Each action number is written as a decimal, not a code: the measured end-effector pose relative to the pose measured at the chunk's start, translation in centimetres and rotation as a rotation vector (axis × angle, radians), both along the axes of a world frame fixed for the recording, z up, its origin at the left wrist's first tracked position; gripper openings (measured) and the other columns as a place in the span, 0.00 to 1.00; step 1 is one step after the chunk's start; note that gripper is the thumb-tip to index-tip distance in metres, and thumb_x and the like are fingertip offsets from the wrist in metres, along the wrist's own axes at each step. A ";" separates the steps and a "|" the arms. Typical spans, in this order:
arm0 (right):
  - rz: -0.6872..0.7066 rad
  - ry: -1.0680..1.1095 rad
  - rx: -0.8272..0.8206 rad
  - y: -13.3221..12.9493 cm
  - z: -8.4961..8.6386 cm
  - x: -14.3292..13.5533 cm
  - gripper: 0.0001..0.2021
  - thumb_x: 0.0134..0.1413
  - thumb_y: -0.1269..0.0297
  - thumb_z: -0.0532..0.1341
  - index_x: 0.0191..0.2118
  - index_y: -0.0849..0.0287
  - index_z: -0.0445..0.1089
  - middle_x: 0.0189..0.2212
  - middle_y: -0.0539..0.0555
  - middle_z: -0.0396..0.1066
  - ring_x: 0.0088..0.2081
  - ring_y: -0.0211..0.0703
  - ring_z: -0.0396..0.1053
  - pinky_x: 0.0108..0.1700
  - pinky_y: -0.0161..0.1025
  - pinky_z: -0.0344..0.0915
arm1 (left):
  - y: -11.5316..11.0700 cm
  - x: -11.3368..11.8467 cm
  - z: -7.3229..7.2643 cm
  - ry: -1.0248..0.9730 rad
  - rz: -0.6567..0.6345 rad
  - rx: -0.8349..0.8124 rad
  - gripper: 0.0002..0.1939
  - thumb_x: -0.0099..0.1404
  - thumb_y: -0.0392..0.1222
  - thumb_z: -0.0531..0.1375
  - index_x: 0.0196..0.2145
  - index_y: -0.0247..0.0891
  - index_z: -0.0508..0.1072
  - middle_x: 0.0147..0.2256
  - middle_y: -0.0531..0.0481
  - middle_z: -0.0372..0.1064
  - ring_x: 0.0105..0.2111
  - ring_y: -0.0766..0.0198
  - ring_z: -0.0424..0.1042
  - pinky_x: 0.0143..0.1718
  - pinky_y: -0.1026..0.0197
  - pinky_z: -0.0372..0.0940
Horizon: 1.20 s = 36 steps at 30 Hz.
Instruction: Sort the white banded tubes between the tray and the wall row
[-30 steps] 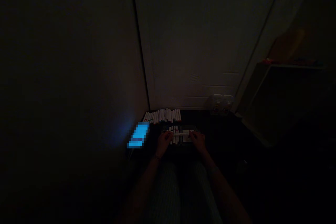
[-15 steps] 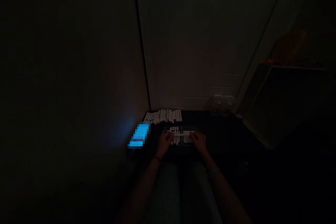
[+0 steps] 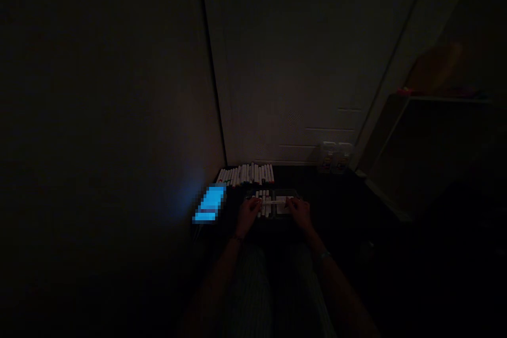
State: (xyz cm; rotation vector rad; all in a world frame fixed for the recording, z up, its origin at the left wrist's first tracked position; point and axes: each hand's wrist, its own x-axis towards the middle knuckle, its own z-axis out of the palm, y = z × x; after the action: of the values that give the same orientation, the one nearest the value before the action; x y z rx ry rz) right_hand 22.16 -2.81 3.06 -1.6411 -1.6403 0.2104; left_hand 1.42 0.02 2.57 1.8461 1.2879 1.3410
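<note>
A slim white marker (image 3: 274,202) lies level between my two hands, one end in each. My left hand (image 3: 249,210) is closed on its left end, and my right hand (image 3: 300,210) pinches the right end. Below it is a dark tray (image 3: 273,217) with two sections. Several white markers (image 3: 263,211) lie side by side in the left section, partly covered by my left hand. In the right section sits a pale, flat piece (image 3: 283,208) whose kind I cannot make out. The scene is very dark, so fine finger detail is lost.
Behind the tray a row of white markers (image 3: 247,174) lies along the wall. A glowing blue screen (image 3: 209,204), pixelated, is on the left. Two clear containers (image 3: 335,158) stand at the back right of the dark table (image 3: 336,200). A cabinet (image 3: 431,142) rises farther right.
Both hands keep the marker in nearly the same place over the tray. The view has shifted very slightly and the wall looks a little lighter.
</note>
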 end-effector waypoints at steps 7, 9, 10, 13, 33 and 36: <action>0.007 -0.008 -0.013 -0.1 0.0 0.0 0.21 0.56 0.52 0.43 0.29 0.55 0.70 0.32 0.49 0.71 0.38 0.39 0.63 0.44 0.37 0.47 | -0.3 0.2 0.5 -0.034 -0.023 -0.032 0.15 0.56 0.48 0.53 0.33 0.36 0.71 0.29 0.49 0.69 0.28 0.65 0.68 0.32 0.63 0.62; 0.005 -0.011 0.004 -0.1 -0.1 0.1 0.21 0.56 0.51 0.43 0.29 0.55 0.70 0.31 0.49 0.70 0.37 0.39 0.63 0.44 0.37 0.46 | -0.3 0.2 0.4 -0.039 -0.019 -0.041 0.15 0.56 0.49 0.52 0.33 0.36 0.71 0.29 0.49 0.69 0.29 0.65 0.68 0.32 0.63 0.62; 0.004 -0.012 0.009 -0.1 -0.2 0.1 0.21 0.56 0.51 0.43 0.28 0.54 0.70 0.31 0.49 0.70 0.37 0.38 0.63 0.44 0.37 0.46 | -0.3 0.2 0.4 -0.038 -0.015 -0.045 0.15 0.56 0.49 0.52 0.33 0.36 0.71 0.29 0.49 0.69 0.29 0.65 0.68 0.32 0.63 0.62; 0.003 -0.014 0.006 -0.1 -0.1 0.0 0.22 0.56 0.51 0.43 0.27 0.54 0.70 0.30 0.48 0.71 0.37 0.38 0.63 0.44 0.37 0.46 | -0.2 0.1 0.2 -0.021 -0.014 -0.037 0.16 0.56 0.49 0.52 0.33 0.35 0.71 0.29 0.49 0.69 0.29 0.64 0.68 0.33 0.63 0.62; 0.002 -0.008 0.002 -0.3 0.4 -0.2 0.21 0.56 0.52 0.43 0.27 0.54 0.70 0.32 0.48 0.71 0.38 0.38 0.64 0.44 0.36 0.47 | 0.1 0.0 -0.3 -0.012 -0.004 -0.014 0.15 0.56 0.49 0.53 0.34 0.36 0.71 0.30 0.49 0.69 0.31 0.64 0.68 0.35 0.62 0.62; 0.006 -0.003 0.007 -0.3 0.3 -0.1 0.21 0.56 0.52 0.43 0.27 0.54 0.70 0.31 0.48 0.71 0.37 0.38 0.64 0.44 0.36 0.47 | 0.1 0.0 -0.2 -0.013 0.000 -0.033 0.15 0.55 0.49 0.53 0.34 0.37 0.71 0.30 0.49 0.68 0.30 0.64 0.68 0.35 0.61 0.62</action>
State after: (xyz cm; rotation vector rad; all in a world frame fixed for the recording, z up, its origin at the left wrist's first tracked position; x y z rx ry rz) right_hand 22.05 -3.09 3.40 -1.6320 -1.6467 0.2046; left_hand 1.38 0.10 2.35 1.8126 1.2956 1.3214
